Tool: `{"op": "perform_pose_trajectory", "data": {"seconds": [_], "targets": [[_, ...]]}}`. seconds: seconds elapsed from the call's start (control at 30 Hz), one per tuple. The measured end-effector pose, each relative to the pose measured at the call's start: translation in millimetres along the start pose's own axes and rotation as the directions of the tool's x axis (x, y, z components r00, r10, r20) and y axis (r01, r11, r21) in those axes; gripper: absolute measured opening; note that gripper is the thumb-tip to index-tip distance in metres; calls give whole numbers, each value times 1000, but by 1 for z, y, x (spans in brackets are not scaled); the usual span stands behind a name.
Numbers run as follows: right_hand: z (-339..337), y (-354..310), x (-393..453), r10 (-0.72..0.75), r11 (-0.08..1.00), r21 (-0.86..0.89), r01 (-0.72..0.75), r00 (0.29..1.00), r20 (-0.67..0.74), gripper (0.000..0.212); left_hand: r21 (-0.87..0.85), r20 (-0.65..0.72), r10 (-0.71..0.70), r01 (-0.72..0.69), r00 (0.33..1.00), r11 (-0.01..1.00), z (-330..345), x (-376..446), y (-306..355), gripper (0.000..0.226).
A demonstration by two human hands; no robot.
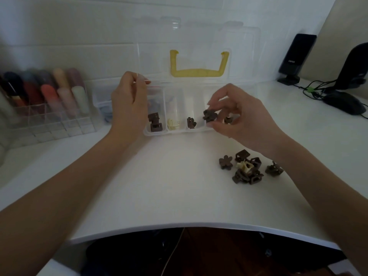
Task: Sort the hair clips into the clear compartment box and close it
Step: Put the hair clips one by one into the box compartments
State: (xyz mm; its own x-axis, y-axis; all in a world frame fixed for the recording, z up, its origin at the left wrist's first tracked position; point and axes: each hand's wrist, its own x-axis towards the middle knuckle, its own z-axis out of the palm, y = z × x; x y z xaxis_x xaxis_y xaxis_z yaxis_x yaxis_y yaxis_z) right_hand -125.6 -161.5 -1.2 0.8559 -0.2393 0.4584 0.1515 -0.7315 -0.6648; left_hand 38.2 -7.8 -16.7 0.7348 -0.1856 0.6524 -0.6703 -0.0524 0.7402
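Note:
The clear compartment box (175,133) stands open on the white desk, its lid (245,48) with a yellow handle (197,72) tilted up against the wall. Brown square clips (155,122) lie in its left compartment, a cream clip (173,123) in the second, a brown clip (191,122) in the third. My right hand (243,118) pinches a brown flower clip (209,115) over the box's right part. My left hand (129,102) grips the box's left rear corner. A pile of brown clips with one cream clip (247,169) lies on the desk, below my right wrist.
A clear organiser with coloured tubes (49,100) stands at the left. A small clear tub (102,102) sits behind my left hand. A black speaker (296,58), cables and a black mouse (344,101) are at the far right. The desk's curved front edge (179,226) is near me.

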Motion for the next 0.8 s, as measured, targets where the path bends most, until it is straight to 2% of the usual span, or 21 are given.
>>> {"op": "perform_pose_trajectory", "data": {"seconds": [0.07, 0.27, 0.37, 0.47, 0.67, 0.8], "targets": [[1, -1, 0, -47, 999, -26, 47, 999, -20, 29, -4, 4, -2, 2, 1000, 1000, 0, 0, 1, 17], [0, 2, 1, -71, 994, -83, 67, 997, -38, 27, -29, 2, 2, -2, 1000, 1000, 1, -1, 1, 16], [-4, 9, 5, -81, 985, -161, 54, 983, -166, 30, -18, 5, 9, -9, 1000, 1000, 0, -1, 1, 16], [-13, 16, 8, -65, 976, -218, -2, 952, -298, 28, -8, 3, 13, -13, 1000, 1000, 1, -1, -1, 16], [-27, 31, 12, 32, 960, -241, -145, 908, -418, 27, 35, 4, 42, -42, 999, 999, -2, 5, -12, 17], [-27, 32, 11, 66, 959, -216, -186, 881, -468, 28, 30, -3, 26, -26, 1000, 999, -3, 8, -17, 17]]}}
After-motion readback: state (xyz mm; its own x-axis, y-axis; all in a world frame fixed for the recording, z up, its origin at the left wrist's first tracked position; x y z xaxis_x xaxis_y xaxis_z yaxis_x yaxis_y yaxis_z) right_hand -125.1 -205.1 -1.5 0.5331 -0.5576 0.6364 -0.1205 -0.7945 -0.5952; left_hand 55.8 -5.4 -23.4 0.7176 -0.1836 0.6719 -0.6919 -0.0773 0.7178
